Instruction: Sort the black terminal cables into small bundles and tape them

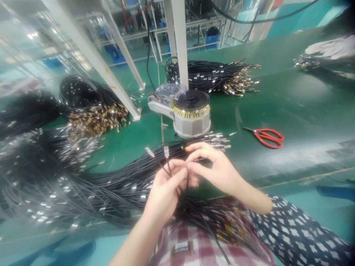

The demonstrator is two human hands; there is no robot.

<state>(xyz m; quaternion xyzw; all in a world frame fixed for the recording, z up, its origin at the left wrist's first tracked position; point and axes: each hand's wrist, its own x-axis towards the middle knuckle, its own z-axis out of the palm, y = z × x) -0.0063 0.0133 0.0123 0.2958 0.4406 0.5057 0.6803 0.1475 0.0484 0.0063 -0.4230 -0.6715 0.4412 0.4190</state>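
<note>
Thin black cables (167, 164) run through my left hand (166, 190), whose thumb and fingers are closed on them. Two silver-coloured connector ends (166, 151) stick up above those fingers. My right hand (219, 168) meets the left at the fingertips, with thumb and fingers pinched at a black cable. By its index fingertip is a small dark and yellow piece (183, 148), too small to make out. Beneath and behind both hands lies a long bundle of black cables (119, 177) with silver ends. More cables with brass-coloured ends (231, 231) rest across my lap.
A round white dispenser (191, 123) with a black top and yellow tabs stands behind my hands. Red-handled scissors (268, 138) lie to the right on the green table (280, 99). Cable piles (205, 75) lie at the back and left, among white metal posts (181, 44).
</note>
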